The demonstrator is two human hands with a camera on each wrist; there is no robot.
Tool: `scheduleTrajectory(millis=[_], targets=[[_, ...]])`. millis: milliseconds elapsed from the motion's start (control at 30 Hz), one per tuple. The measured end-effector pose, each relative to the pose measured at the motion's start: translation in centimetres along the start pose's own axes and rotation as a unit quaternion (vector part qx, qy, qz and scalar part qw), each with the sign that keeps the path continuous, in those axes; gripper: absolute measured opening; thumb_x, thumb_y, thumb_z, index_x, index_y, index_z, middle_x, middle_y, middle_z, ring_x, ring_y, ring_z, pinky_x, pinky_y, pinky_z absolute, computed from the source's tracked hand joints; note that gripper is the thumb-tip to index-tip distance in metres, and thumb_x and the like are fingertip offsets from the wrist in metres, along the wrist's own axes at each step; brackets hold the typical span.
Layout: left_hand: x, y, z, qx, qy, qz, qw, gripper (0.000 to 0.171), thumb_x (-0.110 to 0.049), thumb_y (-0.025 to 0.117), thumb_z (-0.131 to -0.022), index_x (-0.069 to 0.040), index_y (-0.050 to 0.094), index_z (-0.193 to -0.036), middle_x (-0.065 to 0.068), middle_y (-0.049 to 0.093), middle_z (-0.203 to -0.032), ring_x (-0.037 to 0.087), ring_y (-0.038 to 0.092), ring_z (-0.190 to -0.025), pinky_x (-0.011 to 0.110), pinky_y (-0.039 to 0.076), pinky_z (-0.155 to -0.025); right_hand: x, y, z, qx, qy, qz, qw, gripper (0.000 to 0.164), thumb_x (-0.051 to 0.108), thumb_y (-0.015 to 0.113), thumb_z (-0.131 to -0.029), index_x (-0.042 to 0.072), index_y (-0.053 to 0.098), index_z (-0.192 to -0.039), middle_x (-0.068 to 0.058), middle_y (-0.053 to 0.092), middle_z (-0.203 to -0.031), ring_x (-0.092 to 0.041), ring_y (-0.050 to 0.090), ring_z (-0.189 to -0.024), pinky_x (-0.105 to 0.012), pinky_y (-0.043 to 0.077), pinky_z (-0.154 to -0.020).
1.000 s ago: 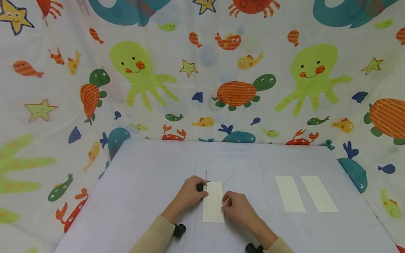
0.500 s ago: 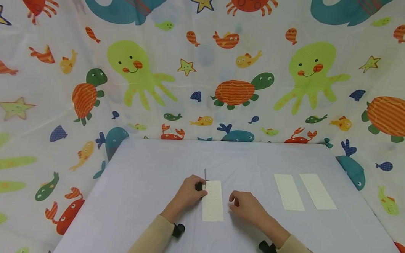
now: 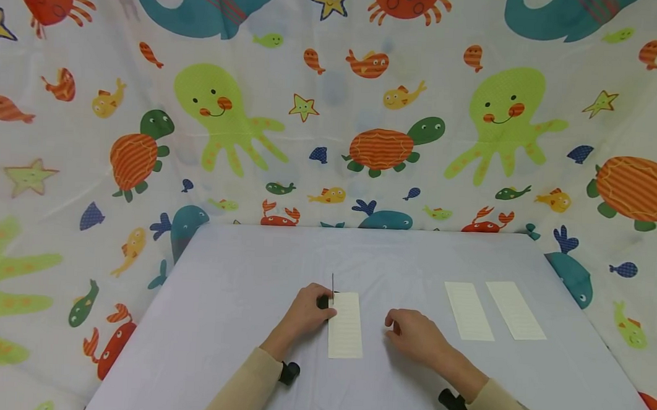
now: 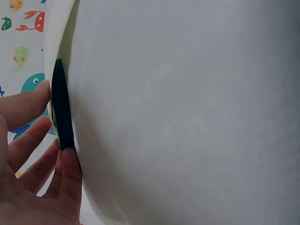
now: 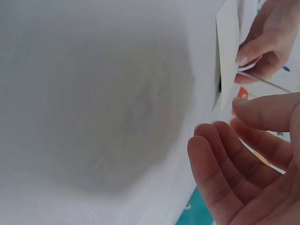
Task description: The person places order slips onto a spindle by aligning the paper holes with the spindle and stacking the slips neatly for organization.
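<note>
My left hand (image 3: 304,310) pinches the left edge of a cream paper card with faint ruled lines (image 3: 347,333), thumb on its face. In that same hand is a slim dark object (image 4: 62,105), tapered at one end, lying along the card's edge in the left wrist view. A thin metal rod (image 5: 267,82) sticks out beside the fingers; I cannot tell what tool these belong to. To the right of the card, my right hand (image 3: 419,338) hovers over the table with fingers loosely bent and nothing between them.
Two more cream cards, one nearer (image 3: 470,311) and one farther right (image 3: 517,311), lie on the white-covered table (image 3: 247,263). Behind the table hangs a sea-animal print curtain (image 3: 332,131). Both wrists wear a small black camera (image 3: 289,372).
My right hand has let go of the card's right edge and moved away to the right. My left hand keeps its grip, and the card stays almost in place.
</note>
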State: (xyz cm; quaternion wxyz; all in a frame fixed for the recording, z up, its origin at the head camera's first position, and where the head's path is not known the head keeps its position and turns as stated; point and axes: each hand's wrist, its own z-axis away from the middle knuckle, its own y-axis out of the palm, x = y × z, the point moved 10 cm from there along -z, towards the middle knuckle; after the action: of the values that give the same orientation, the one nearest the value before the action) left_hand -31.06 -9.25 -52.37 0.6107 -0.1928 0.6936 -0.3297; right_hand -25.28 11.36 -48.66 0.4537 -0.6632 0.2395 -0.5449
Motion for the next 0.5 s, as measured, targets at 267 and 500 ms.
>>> scheduleTrajectory(millis=[267, 500], targets=[[0.0, -0.1, 0.0, -0.003, -0.003, -0.006, 1.0000, 0.031, -0.014, 0.080, -0.086, -0.002, 0.070, -0.113, 0.017, 0.062, -0.126, 0.037, 0.056, -0.122, 0.052, 0.045, -0.103, -1.5, -1.0, 0.2, -0.011, 0.000, 0.034, 0.999, 0.011, 0.005, 0.076, -0.087, 0.010, 0.069, -0.093, 0.006, 0.055, -0.075, -0.010, 0.050, -0.068, -0.030, 0.046, -0.061], [-0.1, -0.2, 0.1, -0.003, 0.002, 0.000, 1.0000, 0.030, -0.014, 0.079, -0.086, -0.001, 0.070, -0.112, 0.017, 0.063, -0.124, 0.037, 0.056, -0.121, 0.051, 0.045, -0.103, -3.4, -2.1, 0.0, -0.021, -0.016, 0.069, 0.997, 0.010, 0.007, 0.075, -0.087, 0.010, 0.068, -0.095, 0.004, 0.059, -0.081, -0.011, 0.054, -0.071, -0.032, 0.048, -0.062]])
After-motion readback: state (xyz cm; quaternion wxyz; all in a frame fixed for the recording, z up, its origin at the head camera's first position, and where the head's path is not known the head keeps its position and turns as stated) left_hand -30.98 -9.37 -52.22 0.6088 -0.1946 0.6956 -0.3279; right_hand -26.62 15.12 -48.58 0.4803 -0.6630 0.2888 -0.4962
